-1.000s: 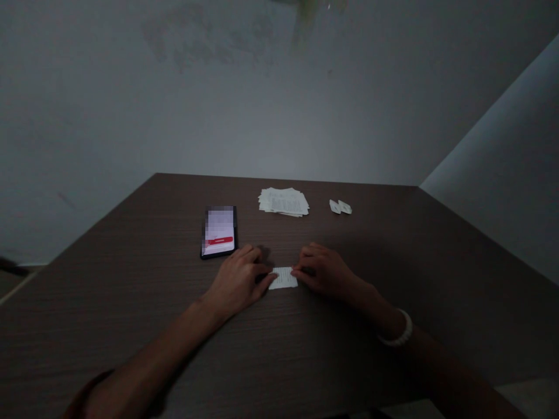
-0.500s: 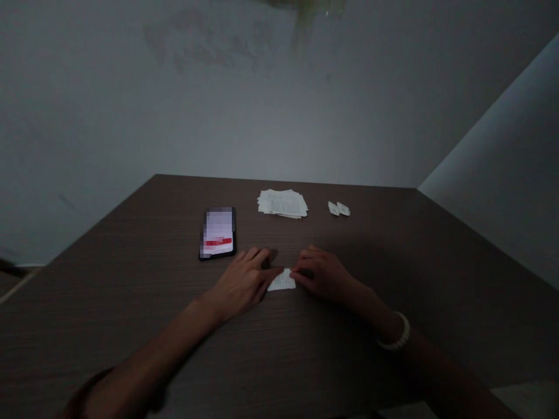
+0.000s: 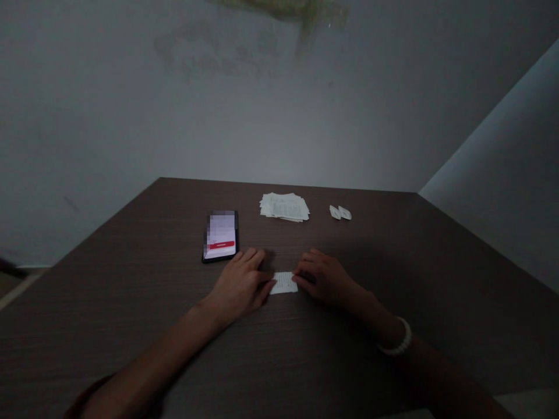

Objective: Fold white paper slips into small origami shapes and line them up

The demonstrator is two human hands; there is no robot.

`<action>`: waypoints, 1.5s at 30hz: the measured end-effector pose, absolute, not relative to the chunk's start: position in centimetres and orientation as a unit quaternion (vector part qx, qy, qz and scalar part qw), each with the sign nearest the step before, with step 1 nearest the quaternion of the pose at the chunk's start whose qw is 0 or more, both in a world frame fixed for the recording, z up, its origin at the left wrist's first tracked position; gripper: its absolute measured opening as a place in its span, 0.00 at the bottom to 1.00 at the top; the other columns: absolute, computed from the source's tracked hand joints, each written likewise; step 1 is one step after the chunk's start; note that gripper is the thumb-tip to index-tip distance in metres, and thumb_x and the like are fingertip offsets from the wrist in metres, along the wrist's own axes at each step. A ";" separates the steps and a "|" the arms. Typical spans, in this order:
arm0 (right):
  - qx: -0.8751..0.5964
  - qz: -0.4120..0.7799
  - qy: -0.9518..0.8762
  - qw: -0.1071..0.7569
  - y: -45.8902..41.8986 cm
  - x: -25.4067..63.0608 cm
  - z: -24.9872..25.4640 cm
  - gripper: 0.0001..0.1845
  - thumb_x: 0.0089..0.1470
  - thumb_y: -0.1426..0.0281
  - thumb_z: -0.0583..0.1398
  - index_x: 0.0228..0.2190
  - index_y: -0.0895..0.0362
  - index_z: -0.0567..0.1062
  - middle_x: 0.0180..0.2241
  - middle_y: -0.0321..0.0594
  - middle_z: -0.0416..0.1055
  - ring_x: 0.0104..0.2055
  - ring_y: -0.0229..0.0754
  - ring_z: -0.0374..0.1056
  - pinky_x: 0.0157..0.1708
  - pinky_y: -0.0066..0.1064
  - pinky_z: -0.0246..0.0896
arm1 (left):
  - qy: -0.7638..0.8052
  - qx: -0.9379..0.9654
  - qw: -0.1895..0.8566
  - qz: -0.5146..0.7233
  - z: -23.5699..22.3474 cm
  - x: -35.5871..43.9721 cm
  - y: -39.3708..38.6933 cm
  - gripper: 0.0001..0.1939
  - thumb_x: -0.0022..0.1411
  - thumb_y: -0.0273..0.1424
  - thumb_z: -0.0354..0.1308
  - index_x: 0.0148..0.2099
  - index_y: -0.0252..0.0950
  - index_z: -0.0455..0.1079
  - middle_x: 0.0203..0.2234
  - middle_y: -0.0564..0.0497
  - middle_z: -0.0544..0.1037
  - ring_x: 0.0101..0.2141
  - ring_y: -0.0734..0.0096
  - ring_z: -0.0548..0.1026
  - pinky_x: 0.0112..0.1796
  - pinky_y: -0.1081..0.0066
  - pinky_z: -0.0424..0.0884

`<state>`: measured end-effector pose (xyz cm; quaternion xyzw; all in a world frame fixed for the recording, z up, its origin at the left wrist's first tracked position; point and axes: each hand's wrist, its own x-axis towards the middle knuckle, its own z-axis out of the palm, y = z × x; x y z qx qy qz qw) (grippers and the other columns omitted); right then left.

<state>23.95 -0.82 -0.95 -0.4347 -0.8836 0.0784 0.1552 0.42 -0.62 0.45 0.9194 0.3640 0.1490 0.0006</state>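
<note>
A small piece of printed paper [image 3: 285, 283] lies on the brown table between my two hands. My left hand [image 3: 242, 285] pinches its left edge with thumb and forefinger, the other fingers curled on the tabletop. At the upper right corner of the paper, my right hand [image 3: 325, 278] holds it between thumb and forefinger. A pale beaded bracelet [image 3: 402, 338] circles my right wrist. Just beyond my left hand lies a phone [image 3: 220, 235] with its screen lit, showing a red bar.
A loose stack of printed papers [image 3: 285, 208] sits toward the far edge of the table [image 3: 131, 244]. Right of it are two small folded papers [image 3: 340, 213]. A grey wall [image 3: 279, 128] with stains rises behind the table, and another wall stands at the right.
My left forefinger has drawn back from the paper's top to its left edge, so more print shows. The right hand keeps its pinch. The whole view has shifted slightly.
</note>
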 end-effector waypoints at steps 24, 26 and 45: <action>-0.388 0.066 -0.910 0.129 -1.2 24.6 0.2 0.09 0.58 0.69 0.56 0.36 0.54 0.77 0.30 0.39 0.66 0.34 0.40 0.59 0.33 0.31 0.51 | 0.383 0.907 0.045 0.169 0.1 -0.1 -0.7 0.15 0.60 0.43 0.59 0.43 0.39 0.77 0.36 0.46 0.70 0.40 0.58 0.68 0.40 0.61 0.67; -0.381 0.058 -0.914 0.125 -1.3 24.6 0.3 0.09 0.58 0.69 0.56 0.36 0.54 0.77 0.29 0.39 0.66 0.33 0.40 0.59 0.34 0.32 0.51 | 0.378 0.909 0.042 0.173 0.1 -0.1 -0.7 0.18 0.60 0.46 0.58 0.42 0.38 0.77 0.36 0.46 0.70 0.40 0.58 0.68 0.39 0.61 0.67; -0.435 0.099 -0.874 0.191 0.3 24.1 -2.1 0.08 0.57 0.66 0.62 0.30 0.56 0.79 0.26 0.37 0.69 0.33 0.39 0.62 0.31 0.29 0.52 | 0.383 0.903 0.034 0.191 -0.5 0.4 -0.6 0.14 0.66 0.36 0.52 0.36 0.36 0.76 0.33 0.46 0.70 0.38 0.61 0.68 0.38 0.63 0.67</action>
